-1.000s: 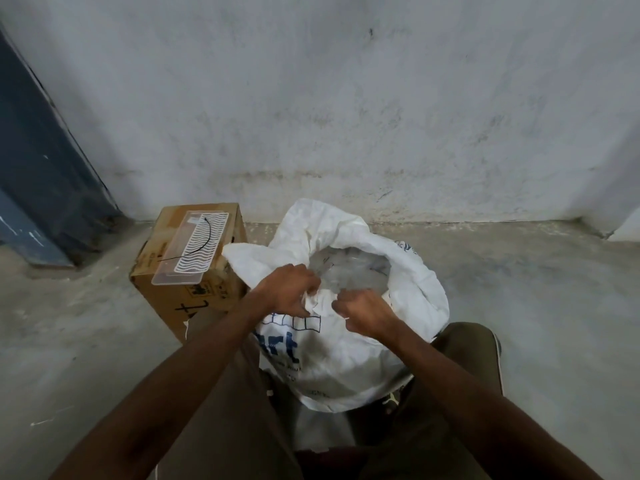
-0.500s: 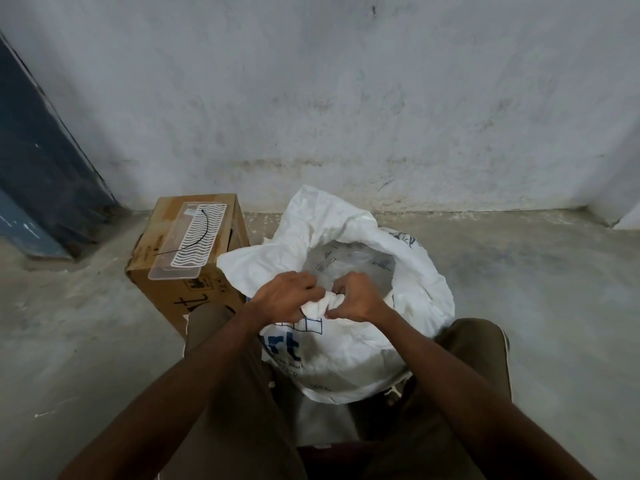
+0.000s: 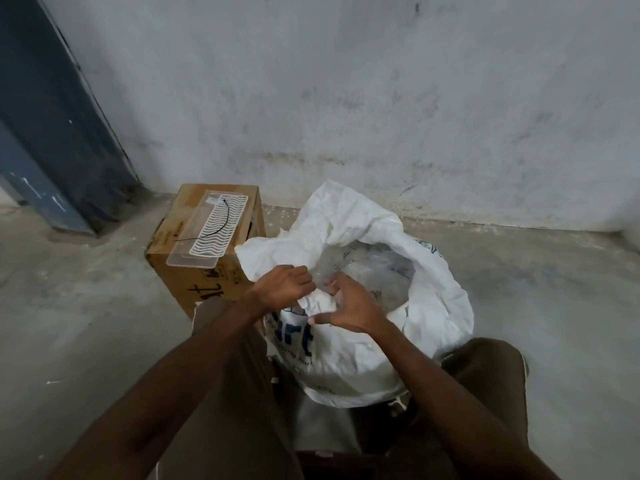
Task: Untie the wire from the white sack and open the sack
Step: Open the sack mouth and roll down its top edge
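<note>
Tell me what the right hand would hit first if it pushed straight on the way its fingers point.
The right hand points up-left, so it would likely meet the bunched rim of the white sack it touches, then the left hand; depth is unclear.

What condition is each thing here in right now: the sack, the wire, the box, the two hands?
White sack: upright on the floor, mouth open, clear plastic showing inside.
Black wire: off the sack, lying loose on the clear tray.
Clear tray: flat on top of the box.
Cardboard box: closed, standing left of the sack.
Left hand: gripping the sack's near rim.
Right hand: gripping the same rim.
</note>
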A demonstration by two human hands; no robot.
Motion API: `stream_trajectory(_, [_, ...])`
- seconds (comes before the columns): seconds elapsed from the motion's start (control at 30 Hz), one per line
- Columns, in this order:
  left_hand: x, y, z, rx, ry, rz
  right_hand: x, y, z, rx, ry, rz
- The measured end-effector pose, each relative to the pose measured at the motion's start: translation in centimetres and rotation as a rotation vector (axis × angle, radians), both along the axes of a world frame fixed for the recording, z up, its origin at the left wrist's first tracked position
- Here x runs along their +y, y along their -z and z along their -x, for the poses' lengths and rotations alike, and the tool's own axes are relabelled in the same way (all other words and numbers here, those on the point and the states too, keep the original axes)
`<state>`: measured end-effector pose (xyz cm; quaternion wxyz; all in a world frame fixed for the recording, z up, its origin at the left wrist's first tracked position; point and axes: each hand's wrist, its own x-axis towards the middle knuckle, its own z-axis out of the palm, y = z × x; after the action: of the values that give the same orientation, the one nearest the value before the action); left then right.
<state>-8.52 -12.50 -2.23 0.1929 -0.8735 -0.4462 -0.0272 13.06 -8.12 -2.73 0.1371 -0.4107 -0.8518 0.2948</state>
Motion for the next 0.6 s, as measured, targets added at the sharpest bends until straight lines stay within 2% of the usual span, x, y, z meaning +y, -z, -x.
stream_trajectory(0.1, [-0.4, 0.2, 0.1, -0.139, 0.007, -0.030, 0.4, -0.2, 1.8, -0.015, -0.010, -0.015])
stream_trajectory(0.2, [-1.6, -0.6, 0.7, -0.520, -0.229, 0.175, 0.3, 1.4, 2.6, 0.093, 0.057, -0.044])
stream_trajectory(0.27, [-2.9, -1.0, -0.1, -0.920, -0.527, 0.245, 0.1, 2.5, 2.8, 0.114, 0.084, -0.066])
stream_trajectory(0.37, [-3.9, -1.8, -2.4, -1.364, -1.150, 0.120, -0.3, 3.4, 3.0, 0.125, 0.119, -0.112])
stream_trajectory(0.4, [-3.8, -1.8, -2.8, -1.528, -1.278, 0.144, -0.4, 3.4, 3.1, 0.125, 0.116, -0.135])
stream_trajectory(0.43, [-3.5, -1.8, -3.2, -1.726, -1.311, 0.216, -0.6, 3.3, 3.2, 0.114, 0.111, -0.156])
stream_trajectory(0.47, [-2.9, -1.6, -3.3, -1.917, -1.257, 0.301, -0.7, 3.2, 3.2, 0.100, 0.101, -0.173])
stream_trajectory(0.5, [-2.5, -1.8, -3.3, -2.027, -1.226, 0.351, -0.7, 3.1, 3.1, 0.088, 0.092, -0.181])
stream_trajectory(0.6, [-1.3, -2.3, -2.8, -2.187, -1.212, 0.431, -0.5, 2.8, 2.5, 0.078, 0.065, -0.201])
